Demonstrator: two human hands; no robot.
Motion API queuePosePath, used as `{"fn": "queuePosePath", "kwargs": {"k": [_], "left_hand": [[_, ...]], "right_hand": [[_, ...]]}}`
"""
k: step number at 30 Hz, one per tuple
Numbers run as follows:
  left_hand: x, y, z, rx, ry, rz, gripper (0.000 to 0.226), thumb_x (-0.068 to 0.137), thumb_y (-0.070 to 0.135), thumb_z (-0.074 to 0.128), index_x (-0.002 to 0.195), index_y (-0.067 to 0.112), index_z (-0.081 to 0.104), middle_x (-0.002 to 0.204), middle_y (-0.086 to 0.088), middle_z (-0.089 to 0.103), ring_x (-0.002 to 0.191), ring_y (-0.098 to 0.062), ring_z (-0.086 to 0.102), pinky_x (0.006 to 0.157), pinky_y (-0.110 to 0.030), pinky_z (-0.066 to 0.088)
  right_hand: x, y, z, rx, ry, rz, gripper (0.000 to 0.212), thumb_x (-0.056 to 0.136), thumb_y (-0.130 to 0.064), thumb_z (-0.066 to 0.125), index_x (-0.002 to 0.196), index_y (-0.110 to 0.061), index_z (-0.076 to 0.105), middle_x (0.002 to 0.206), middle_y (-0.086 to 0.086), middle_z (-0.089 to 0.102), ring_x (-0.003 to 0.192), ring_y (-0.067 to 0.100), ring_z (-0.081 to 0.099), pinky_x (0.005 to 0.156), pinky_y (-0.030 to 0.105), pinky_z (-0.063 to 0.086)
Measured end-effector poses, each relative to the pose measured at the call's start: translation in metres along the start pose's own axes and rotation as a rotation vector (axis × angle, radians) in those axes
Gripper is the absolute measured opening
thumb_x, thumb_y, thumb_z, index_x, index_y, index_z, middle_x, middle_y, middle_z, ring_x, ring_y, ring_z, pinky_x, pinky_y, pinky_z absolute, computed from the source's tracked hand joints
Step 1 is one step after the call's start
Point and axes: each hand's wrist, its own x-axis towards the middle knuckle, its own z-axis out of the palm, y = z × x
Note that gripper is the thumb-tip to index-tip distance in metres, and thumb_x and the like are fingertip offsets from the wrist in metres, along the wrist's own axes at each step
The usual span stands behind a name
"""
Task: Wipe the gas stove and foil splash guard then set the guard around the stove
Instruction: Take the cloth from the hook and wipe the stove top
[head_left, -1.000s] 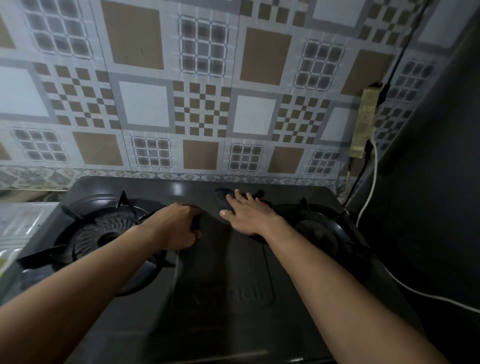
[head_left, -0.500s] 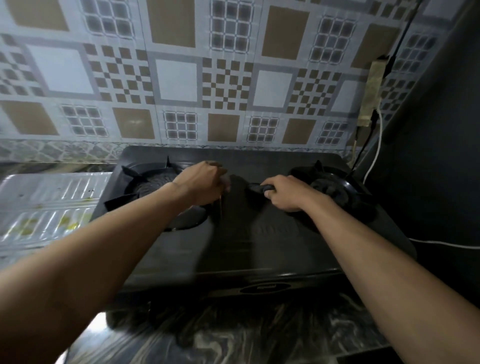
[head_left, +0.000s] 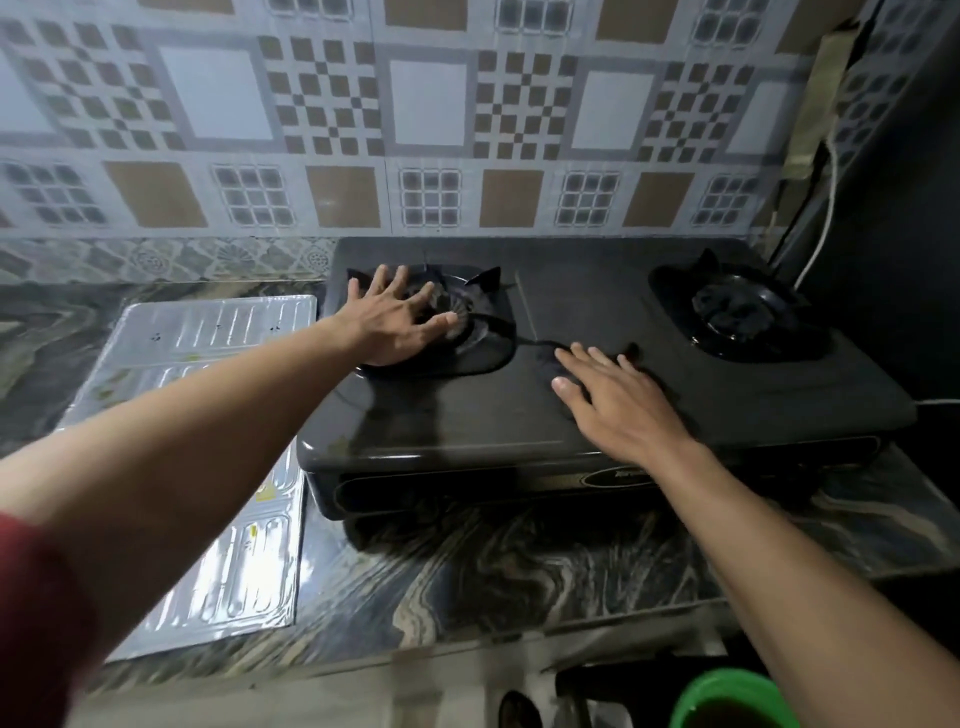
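On stove (head_left: 467, 410), left hand (head_left: 395, 322) splayed over burner (head_left: 480, 330), right hand (head_left: 618, 405) pressing cloth (head_left: 544, 361)

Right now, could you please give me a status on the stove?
Left hand open on left burner. Right hand flat on dark cloth, centre of stove. Foil guard flat on counter, left of stove.

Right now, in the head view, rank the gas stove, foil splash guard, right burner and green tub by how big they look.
1. gas stove
2. foil splash guard, though partly hidden
3. right burner
Unranked: green tub, cut off by the frame and nearer the camera.
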Motion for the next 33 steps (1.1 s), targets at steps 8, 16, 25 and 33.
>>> {"fn": "queuePosePath", "kwargs": {"k": [8,16,25,33], "left_hand": [[0.006,-0.013,-0.003,-0.063,-0.054,0.078,0.078,0.092,0.074,0.016,0.157,0.032,0.009,0.166,-0.008,-0.008,0.152,-0.029,-0.01,0.117,-0.058,-0.005],[0.005,-0.032,-0.001,-0.016,-0.086,0.075,0.078,0.089,0.077,0.016,0.156,0.038,0.005,0.165,-0.009,-0.012,0.151,-0.025,-0.017,0.116,-0.06,-0.009],[0.006,-0.028,-0.006,0.011,-0.153,0.06,0.078,0.089,0.078,0.014,0.156,0.04,0.002,0.164,-0.008,-0.018,0.149,-0.023,-0.023,0.115,-0.062,-0.012],[-0.009,-0.037,-0.022,-0.152,-0.084,0.085,0.073,0.094,0.069,0.025,0.157,0.032,0.016,0.165,-0.015,-0.005,0.152,-0.028,-0.01,0.119,-0.055,-0.005]], "right_hand": [[-0.025,-0.124,0.043,-0.04,0.114,0.001,0.056,0.103,-0.042,0.027,0.148,-0.013,0.043,0.155,0.009,0.041,0.145,0.024,0.035,0.12,0.043,0.02],[-0.023,-0.192,0.064,-0.04,0.193,-0.029,0.054,0.1,-0.044,0.032,0.13,-0.006,0.055,0.144,0.023,0.051,0.137,0.036,0.044,0.117,0.05,0.027],[-0.019,-0.221,0.069,0.004,0.144,-0.449,0.047,0.089,-0.036,0.048,0.126,-0.01,0.058,0.131,0.014,0.059,0.122,0.032,0.051,0.108,0.045,0.035],[-0.034,-0.216,0.053,0.171,-0.105,-0.581,0.029,0.085,-0.017,0.058,0.112,-0.024,0.064,0.111,0.005,0.072,0.105,0.029,0.065,0.102,0.038,0.046]]}}
